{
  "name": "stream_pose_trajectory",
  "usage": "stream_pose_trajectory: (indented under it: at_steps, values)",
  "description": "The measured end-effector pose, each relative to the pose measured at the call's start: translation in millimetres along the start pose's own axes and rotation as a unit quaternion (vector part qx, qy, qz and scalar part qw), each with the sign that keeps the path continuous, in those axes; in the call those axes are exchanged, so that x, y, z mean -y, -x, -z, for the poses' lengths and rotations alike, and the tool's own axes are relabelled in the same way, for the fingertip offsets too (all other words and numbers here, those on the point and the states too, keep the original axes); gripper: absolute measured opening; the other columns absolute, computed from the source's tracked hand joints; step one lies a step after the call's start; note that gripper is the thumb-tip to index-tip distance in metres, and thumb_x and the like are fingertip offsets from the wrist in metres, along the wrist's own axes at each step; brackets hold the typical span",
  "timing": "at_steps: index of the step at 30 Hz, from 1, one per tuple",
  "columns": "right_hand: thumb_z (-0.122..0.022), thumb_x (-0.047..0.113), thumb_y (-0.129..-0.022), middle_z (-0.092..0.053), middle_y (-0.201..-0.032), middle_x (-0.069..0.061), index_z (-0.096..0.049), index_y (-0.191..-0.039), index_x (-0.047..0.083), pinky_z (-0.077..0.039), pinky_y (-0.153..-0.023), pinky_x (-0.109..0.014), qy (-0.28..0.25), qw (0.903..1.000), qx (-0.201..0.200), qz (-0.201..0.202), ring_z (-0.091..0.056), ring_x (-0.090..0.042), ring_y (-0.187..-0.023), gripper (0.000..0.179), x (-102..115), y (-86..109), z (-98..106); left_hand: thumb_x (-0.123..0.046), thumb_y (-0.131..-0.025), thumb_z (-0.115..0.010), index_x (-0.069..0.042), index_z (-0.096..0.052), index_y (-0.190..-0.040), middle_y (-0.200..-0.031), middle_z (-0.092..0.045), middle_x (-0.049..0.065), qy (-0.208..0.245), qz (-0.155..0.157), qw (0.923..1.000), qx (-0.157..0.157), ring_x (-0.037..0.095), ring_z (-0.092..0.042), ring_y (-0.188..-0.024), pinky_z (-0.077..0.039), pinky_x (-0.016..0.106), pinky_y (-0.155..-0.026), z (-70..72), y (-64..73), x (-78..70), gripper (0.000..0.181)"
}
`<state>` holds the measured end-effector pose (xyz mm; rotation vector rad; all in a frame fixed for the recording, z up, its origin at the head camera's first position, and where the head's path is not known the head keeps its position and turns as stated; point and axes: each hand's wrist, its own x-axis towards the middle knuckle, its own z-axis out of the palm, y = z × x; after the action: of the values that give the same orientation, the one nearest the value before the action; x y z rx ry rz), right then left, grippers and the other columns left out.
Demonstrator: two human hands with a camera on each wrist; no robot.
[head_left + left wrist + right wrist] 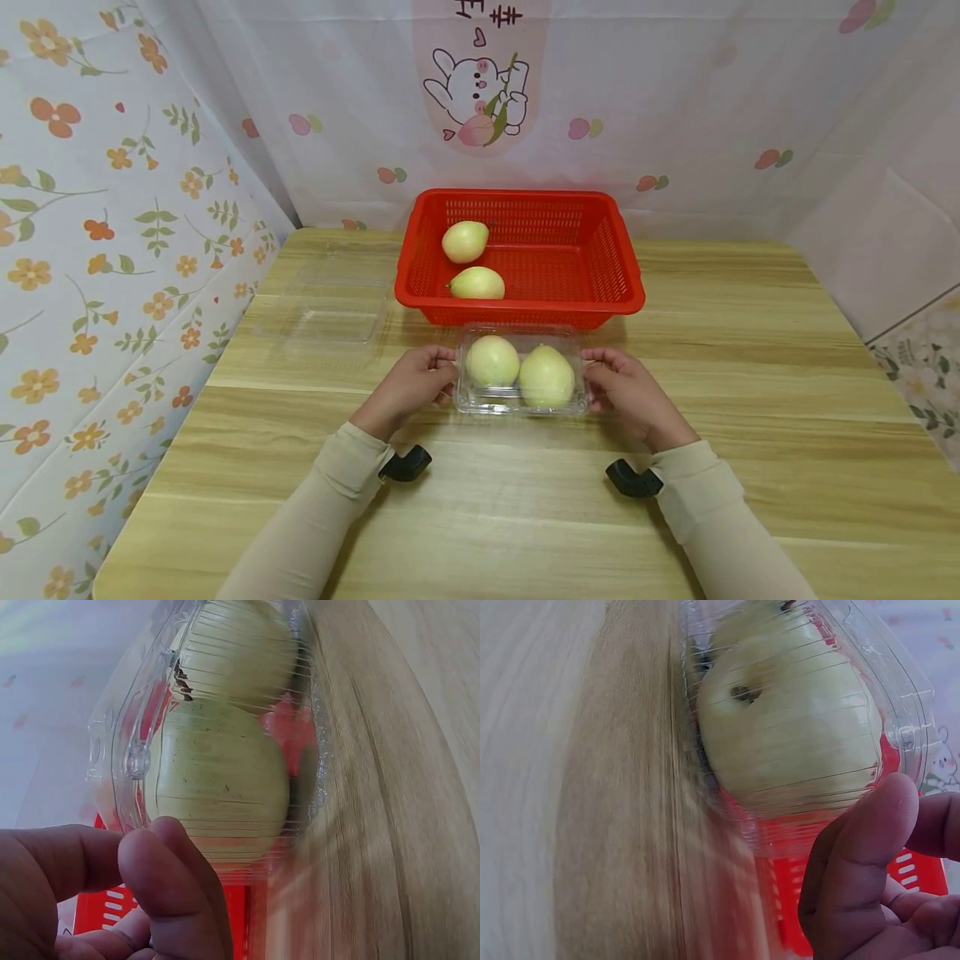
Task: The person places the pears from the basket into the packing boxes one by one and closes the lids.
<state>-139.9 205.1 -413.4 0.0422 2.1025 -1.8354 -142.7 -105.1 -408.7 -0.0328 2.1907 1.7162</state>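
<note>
A clear plastic clamshell box (522,398) with two pale yellow pears inside, the left pear (492,362) and the right pear (547,377), is in front of me in the head view. Its lid lies down over them. My left hand (418,383) pinches the box's left end at the rim, thumb towards me. At the opposite end my right hand (628,395) does the same. Up close in the left wrist view, the thumb (161,874) is at the rim by a pear (221,780). The right wrist view has the other thumb (870,847) near the rim, below a pear (795,727).
Behind the box stands a red plastic basket (520,312) holding two more pears, one at the back (466,242) and one in front (477,284). Another clear plastic container (330,325) sits left of it on the wooden table (750,375). Patterned cloth (675,100) hangs behind.
</note>
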Motion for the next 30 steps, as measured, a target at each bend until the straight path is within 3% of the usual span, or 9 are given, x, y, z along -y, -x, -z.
stream_pose_trajectory:
  at_steps: [23, 30]
  values:
    - [-0.048, 0.009, -0.102, -0.049, -0.081, -0.004, -0.042, -0.13, -0.011, -0.05, -0.054, -0.023, 0.01, 0.9999, 0.002, 0.009, -0.05, -0.011, -0.065, 0.035, 1.8, 8.8, 13.0, -0.003, -0.092, -0.054, 0.005, -0.058, -0.116, -0.094, -0.06, 0.012, -0.012, -0.018, 0.9998, 0.002, 0.02, -0.062, -0.07, -0.052, 0.028, -0.06, -12.9, 2.3, -5.6, 0.026]
    - [-0.048, 0.011, -0.102, -0.05, -0.086, -0.006, -0.042, -0.131, -0.01, -0.05, -0.056, -0.025, 0.027, 0.9996, -0.003, 0.007, -0.05, -0.012, -0.067, 0.036, 0.8, 14.1, 21.4, -0.002, -0.093, -0.055, 0.005, -0.059, -0.114, -0.093, -0.062, 0.012, -0.015, -0.019, 0.9996, 0.016, 0.02, -0.062, -0.069, -0.053, 0.029, -0.06, -20.3, -0.1, -6.2, 0.022]
